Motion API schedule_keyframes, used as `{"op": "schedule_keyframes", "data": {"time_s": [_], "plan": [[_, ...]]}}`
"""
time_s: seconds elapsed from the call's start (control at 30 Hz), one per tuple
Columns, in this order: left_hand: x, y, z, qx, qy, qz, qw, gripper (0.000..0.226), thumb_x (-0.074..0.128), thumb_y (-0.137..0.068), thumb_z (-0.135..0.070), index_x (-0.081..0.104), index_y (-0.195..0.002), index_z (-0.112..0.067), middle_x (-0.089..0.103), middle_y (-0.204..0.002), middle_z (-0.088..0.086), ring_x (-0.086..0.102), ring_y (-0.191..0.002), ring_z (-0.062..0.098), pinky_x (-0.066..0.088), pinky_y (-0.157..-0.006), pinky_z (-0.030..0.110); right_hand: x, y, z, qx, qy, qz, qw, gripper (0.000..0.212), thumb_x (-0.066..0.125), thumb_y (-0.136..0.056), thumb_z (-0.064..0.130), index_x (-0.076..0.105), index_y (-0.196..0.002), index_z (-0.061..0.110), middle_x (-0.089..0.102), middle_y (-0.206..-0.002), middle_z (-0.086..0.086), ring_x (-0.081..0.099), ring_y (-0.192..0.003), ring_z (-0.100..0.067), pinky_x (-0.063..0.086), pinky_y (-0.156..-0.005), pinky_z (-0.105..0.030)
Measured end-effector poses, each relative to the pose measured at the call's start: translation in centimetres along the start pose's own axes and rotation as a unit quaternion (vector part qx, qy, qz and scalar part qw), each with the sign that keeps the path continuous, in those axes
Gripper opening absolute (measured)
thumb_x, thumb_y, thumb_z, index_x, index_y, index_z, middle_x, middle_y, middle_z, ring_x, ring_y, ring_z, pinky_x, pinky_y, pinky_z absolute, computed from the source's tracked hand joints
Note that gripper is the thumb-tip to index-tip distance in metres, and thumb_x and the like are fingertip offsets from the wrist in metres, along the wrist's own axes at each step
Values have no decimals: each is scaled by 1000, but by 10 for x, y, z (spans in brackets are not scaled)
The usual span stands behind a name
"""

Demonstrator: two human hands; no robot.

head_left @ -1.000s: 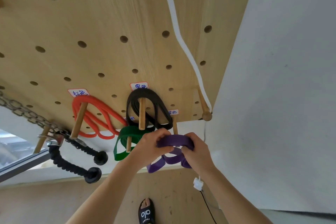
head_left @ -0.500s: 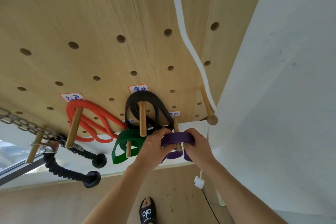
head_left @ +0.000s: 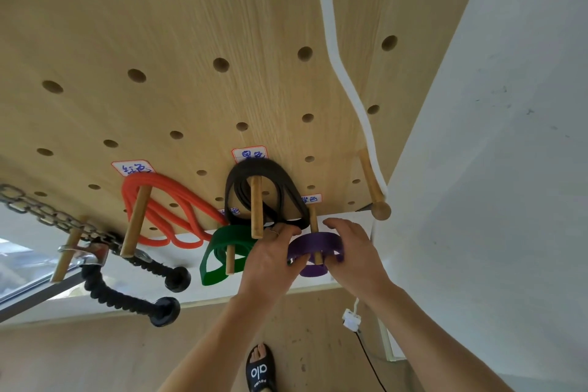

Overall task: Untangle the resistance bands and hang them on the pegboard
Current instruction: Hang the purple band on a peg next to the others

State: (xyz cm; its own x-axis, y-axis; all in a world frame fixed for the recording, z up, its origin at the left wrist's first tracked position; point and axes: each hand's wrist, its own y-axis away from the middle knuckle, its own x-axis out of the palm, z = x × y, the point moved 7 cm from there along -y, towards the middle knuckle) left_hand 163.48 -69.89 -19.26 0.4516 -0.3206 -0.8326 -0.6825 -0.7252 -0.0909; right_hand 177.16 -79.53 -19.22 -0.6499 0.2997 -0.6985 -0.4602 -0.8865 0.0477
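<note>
Both of my hands are up at the lower edge of the pegboard (head_left: pixel 191 41), one on each side of the purple resistance band (head_left: pixel 313 242). My left hand (head_left: pixel 270 259) curls its fingers around the band's left side, gripping the flat rubbery strip, while my right hand (head_left: pixel 356 251) has its fingers mostly straight and loose over the band's right side, touching it more than clamping. The band is a wide, matte, flat loop draped over a smooth round wooden peg (head_left: pixel 313 232) that sticks out of the board between my hands; the loop's long axis runs from one hand to the other, across the peg, with its coils hanging below. Just left of my left hand hangs a green band (head_left: pixel 219 251) of the same flat shape on its own dowel, and just above my left fingers a black band (head_left: pixel 264 178) loops over a longer peg. Farther left, a ropy orange tube (head_left: pixel 165 210) is coiled on another peg. The board is pale grained wood with round holes.
</note>
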Motion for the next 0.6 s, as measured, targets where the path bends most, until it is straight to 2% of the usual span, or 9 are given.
{"op": "schedule_keyframes", "data": {"time_s": [0.07,0.17,0.27,0.43,0.6], "plan": [[2,-4,0,-7,2,24,1000,39,78,-85,-28,64,-122,-22,67,-114,-5,68,-94,15,58,-81,34,-2,0,0,-13,-5,-4,1000,55,73,-86,10,54,-137,18,59,-136,5,54,-124,-14,36,-90,-6],[9,-9,6,-17,16,69,997,35,75,-87,-28,63,-119,-26,68,-109,-7,65,-89,11,57,-82,30,-3,-1,3,-35,-13,-12,999,50,74,-83,7,58,-128,20,65,-124,7,58,-112,-11,36,-79,2],[12,-12,9,-6,32,95,995,31,74,-86,-29,62,-115,-29,69,-105,-8,64,-82,8,57,-80,32,-6,-3,5,-45,-24,-10,999,45,75,-81,5,61,-121,18,67,-113,8,56,-99,-6,39,-75,2],[14,-15,13,5,46,126,991,30,73,-89,-28,59,-116,-29,70,-101,-5,67,-81,10,58,-81,37,-4,-2,2,-58,-41,-12,997,38,75,-81,7,60,-113,20,67,-104,9,61,-92,-8,44,-76,-2],[9,-18,10,27,31,109,993,31,71,-94,-26,60,-122,-23,68,-102,-6,61,-80,5,56,-83,29,-5,-3,3,-51,-69,-41,996,36,75,-84,5,57,-108,24,66,-99,14,63,-87,-6,46,-77,-1]]}}
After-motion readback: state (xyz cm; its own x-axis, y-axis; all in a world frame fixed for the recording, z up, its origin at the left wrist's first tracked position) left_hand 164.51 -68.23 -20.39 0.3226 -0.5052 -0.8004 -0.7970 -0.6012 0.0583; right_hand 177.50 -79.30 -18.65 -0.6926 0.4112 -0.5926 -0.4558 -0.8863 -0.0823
